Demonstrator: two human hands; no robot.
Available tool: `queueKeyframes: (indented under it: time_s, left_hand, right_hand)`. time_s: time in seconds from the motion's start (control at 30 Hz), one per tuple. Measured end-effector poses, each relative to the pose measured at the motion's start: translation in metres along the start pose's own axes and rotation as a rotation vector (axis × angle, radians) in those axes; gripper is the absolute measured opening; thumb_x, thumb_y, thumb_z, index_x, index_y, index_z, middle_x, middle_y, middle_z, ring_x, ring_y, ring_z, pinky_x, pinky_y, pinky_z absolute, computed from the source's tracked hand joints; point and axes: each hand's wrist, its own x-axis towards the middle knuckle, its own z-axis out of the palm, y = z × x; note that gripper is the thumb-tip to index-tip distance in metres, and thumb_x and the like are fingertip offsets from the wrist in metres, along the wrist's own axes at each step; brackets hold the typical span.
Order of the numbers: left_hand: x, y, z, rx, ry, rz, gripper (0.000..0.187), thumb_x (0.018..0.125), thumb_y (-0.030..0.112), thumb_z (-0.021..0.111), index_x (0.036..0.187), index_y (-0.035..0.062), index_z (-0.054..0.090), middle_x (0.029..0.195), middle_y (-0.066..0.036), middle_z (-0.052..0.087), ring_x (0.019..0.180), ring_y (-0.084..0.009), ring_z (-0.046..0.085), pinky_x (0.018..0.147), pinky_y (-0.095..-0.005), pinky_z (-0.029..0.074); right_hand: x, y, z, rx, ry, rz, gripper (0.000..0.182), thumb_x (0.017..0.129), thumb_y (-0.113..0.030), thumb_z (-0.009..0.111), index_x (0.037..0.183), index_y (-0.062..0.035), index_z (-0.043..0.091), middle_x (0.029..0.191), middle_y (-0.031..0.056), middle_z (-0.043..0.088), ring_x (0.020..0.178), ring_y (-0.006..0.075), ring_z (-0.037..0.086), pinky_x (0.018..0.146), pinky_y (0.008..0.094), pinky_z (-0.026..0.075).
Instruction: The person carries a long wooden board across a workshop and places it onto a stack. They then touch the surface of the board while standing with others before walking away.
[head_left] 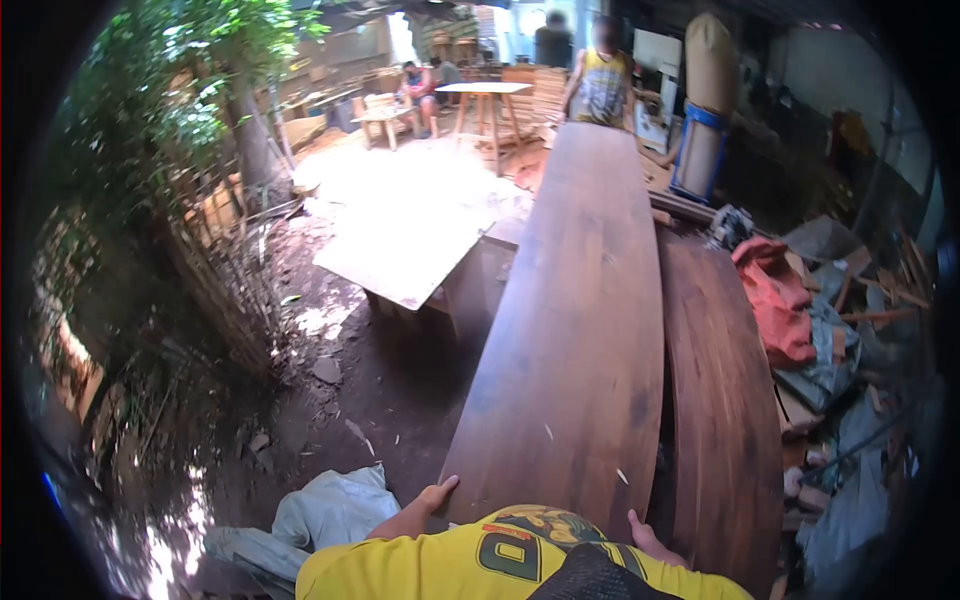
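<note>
A long, wide brown wooden panel (575,320) stretches away from my body. My left hand (437,494) grips its near left edge, thumb on top and the other fingers hidden below. On the near right side my right hand (648,537) is at the panel's edge with its thumb up; its remaining fingers are mostly out of sight. At the far end stands a person in a yellow and grey top (603,85), whose hands I cannot make out clearly. A second dark wooden panel (718,390) lies alongside on the right.
A pale board on a low stand (410,262) is left of the panel. Trees (245,150) line the left side. Red cloth (775,300) and scraps pile up on the right, near a dust-bag machine (705,130). A pale sack (335,505) lies by my left arm.
</note>
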Motion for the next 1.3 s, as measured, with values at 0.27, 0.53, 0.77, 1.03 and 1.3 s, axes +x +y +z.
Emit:
queueKeyframes:
  time_s: [0.27, 0.53, 0.77, 1.03, 1.3]
  left_hand:
    - [-0.033, 0.028, -0.003, 0.015, 0.001, -0.029, 0.107, 0.067, 0.081, 0.047, 0.118, -0.0136, 0.051, 0.118, -0.027, 0.056, 0.111, -0.0350, 0.054, 0.092, -0.0379, 0.041]
    - [-0.051, 0.044, -0.006, 0.009, 0.028, -0.031, 0.102, 0.066, 0.076, 0.056, 0.118, -0.0118, 0.052, 0.116, -0.023, 0.057, 0.109, -0.0315, 0.056, 0.090, -0.0387, 0.043]
    - [-0.048, 0.046, -0.009, 0.002, 0.033, -0.036, 0.103, 0.065, 0.078, 0.056, 0.118, -0.0108, 0.053, 0.116, -0.023, 0.058, 0.109, -0.0316, 0.056, 0.091, -0.0392, 0.043]
    - [-0.032, 0.037, -0.010, 0.052, 0.020, -0.018, 0.104, 0.066, 0.078, 0.053, 0.119, -0.0112, 0.051, 0.118, -0.024, 0.056, 0.111, -0.0322, 0.055, 0.093, -0.0375, 0.041]
    - [-0.023, 0.029, -0.009, 0.084, 0.034, -0.008, 0.105, 0.067, 0.079, 0.052, 0.121, -0.0116, 0.050, 0.121, -0.024, 0.055, 0.114, -0.0316, 0.053, 0.094, -0.0382, 0.040]
  right_hand:
    - [-0.031, -0.021, 0.011, -0.096, 0.033, -0.009, 0.094, 0.081, -0.070, 0.043, 0.119, 0.0162, 0.048, 0.121, 0.0233, 0.054, 0.116, 0.0251, 0.049, 0.098, 0.0328, 0.036]
    - [-0.036, -0.030, 0.013, -0.069, 0.016, -0.005, 0.094, 0.081, -0.070, 0.044, 0.122, 0.0143, 0.046, 0.123, 0.0233, 0.052, 0.117, 0.0258, 0.049, 0.098, 0.0343, 0.036]
    - [-0.029, -0.028, 0.014, -0.091, -0.001, -0.029, 0.095, 0.082, -0.071, 0.041, 0.124, 0.0148, 0.044, 0.124, 0.0243, 0.051, 0.119, 0.0278, 0.048, 0.099, 0.0351, 0.036]
    - [-0.040, -0.036, 0.013, -0.119, 0.004, -0.010, 0.097, 0.082, -0.071, 0.040, 0.124, 0.0157, 0.043, 0.125, 0.0256, 0.050, 0.120, 0.0293, 0.047, 0.100, 0.0352, 0.035]
    - [-0.034, -0.029, 0.013, -0.084, -0.022, -0.072, 0.097, 0.081, -0.071, 0.040, 0.124, 0.0157, 0.043, 0.126, 0.0256, 0.050, 0.121, 0.0293, 0.047, 0.100, 0.0349, 0.035]
